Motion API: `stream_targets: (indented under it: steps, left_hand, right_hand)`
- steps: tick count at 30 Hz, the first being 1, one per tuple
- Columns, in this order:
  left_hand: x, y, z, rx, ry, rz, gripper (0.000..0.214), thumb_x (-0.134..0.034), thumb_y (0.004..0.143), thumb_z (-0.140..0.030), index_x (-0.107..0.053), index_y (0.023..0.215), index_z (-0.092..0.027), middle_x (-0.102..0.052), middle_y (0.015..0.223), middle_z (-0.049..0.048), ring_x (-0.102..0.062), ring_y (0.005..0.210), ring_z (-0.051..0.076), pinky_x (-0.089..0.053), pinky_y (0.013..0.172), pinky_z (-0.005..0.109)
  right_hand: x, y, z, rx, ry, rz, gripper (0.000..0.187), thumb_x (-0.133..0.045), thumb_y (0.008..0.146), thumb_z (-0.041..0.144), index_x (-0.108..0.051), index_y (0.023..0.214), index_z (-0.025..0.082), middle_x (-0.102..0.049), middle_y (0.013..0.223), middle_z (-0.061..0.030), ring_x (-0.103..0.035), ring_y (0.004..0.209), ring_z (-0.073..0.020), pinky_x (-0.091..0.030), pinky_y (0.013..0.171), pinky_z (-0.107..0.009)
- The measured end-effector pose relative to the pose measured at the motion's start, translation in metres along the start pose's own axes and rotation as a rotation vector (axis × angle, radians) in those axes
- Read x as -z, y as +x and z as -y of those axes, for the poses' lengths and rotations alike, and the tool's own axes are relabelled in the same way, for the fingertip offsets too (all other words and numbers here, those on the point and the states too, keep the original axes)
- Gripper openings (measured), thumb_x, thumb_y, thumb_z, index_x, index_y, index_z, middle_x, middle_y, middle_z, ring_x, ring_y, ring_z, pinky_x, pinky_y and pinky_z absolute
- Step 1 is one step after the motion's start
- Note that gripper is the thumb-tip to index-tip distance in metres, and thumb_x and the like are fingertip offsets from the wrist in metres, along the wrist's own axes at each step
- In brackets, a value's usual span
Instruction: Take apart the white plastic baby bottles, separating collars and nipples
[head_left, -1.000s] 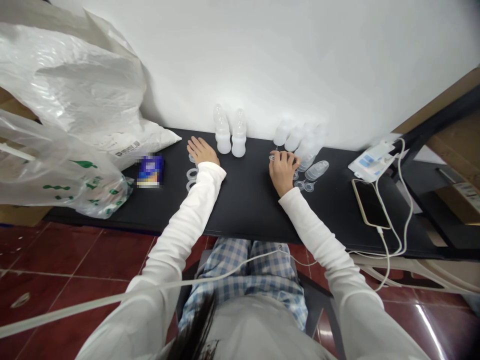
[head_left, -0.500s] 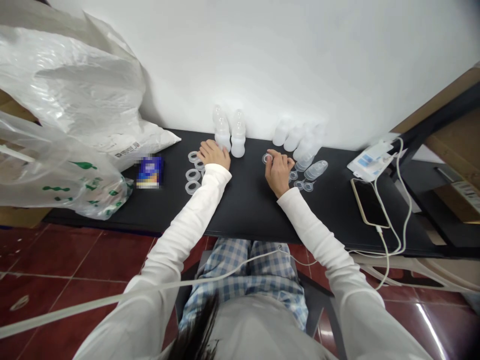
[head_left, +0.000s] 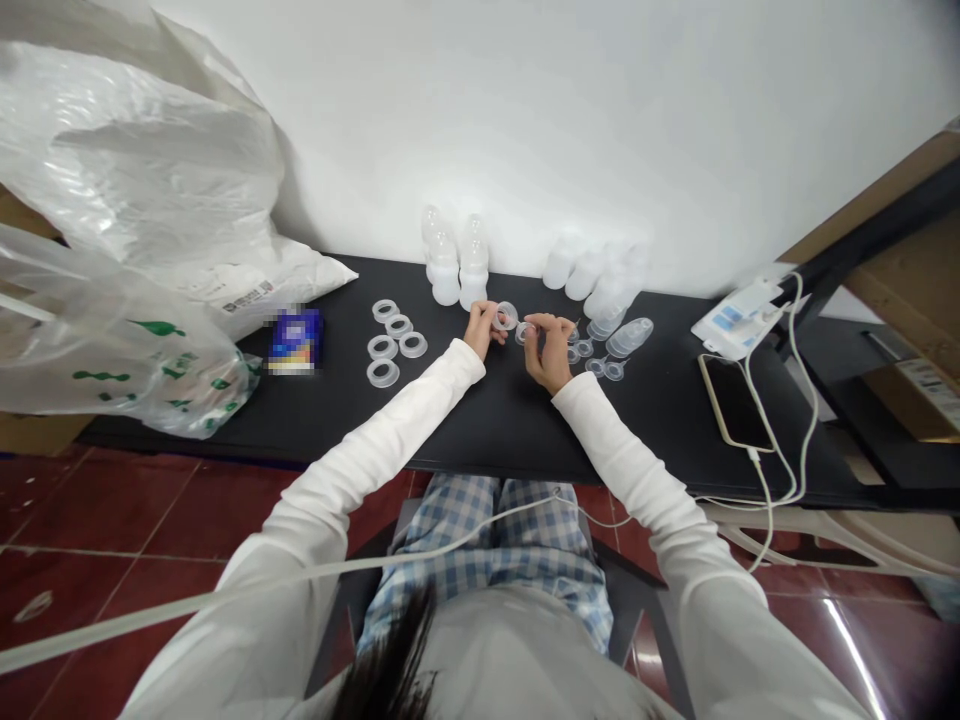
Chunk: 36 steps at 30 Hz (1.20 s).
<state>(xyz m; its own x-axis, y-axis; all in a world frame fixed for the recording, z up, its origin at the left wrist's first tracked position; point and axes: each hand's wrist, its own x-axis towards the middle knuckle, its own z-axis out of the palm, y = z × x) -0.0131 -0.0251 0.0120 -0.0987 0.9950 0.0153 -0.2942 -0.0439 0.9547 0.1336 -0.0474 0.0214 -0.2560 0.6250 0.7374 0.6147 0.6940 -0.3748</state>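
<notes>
Between the fingers of my left hand (head_left: pixel 484 328) is a translucent bottle collar ring (head_left: pixel 505 316), tilted with its opening showing. Close by on the right, my right hand (head_left: pixel 551 350) pinches a small clear bottle nipple (head_left: pixel 523 332), partly covered by the fingertips. The two pieces are near each other; a slim gap shows between them. More loose collar rings (head_left: pixel 382 347) lie to the left of my left hand. Beyond my right hand several flat silicone nipples (head_left: pixel 595 367) rest on the table, beside clear dome caps (head_left: pixel 628 337).
Assembled bottles (head_left: pixel 474 262) stand by the wall, with white bottle bodies (head_left: pixel 583 272) to their right. A blue box (head_left: pixel 296 338) and plastic bags (head_left: pixel 187 340) are at left. A phone (head_left: pixel 739 403), its cable and a white power strip (head_left: pixel 742 318) lie at right on the black table (head_left: pixel 480 430).
My left hand has picked up a collar ring from the left group and carried it right, towards my right hand. My right hand, still pinching the nipple, has shifted slightly.
</notes>
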Motion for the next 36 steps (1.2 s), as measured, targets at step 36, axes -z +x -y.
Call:
stream_targets:
  steps: [36]
  left_hand:
    - [0.005, -0.003, 0.006, -0.293, 0.293, 0.122, 0.031, -0.073, 0.082, -0.038, -0.072, 0.107, -0.019, -0.063, 0.1, 0.0051, -0.062, 0.075, 0.01, -0.058, 0.072, 0.025]
  right_hand:
    - [-0.014, 0.006, -0.014, -0.176, 0.015, 0.062, 0.028, -0.038, 0.102, 0.044, -0.049, 0.109, 0.019, -0.061, 0.092, -0.0065, -0.059, 0.08, -0.0187, -0.046, 0.077, -0.036]
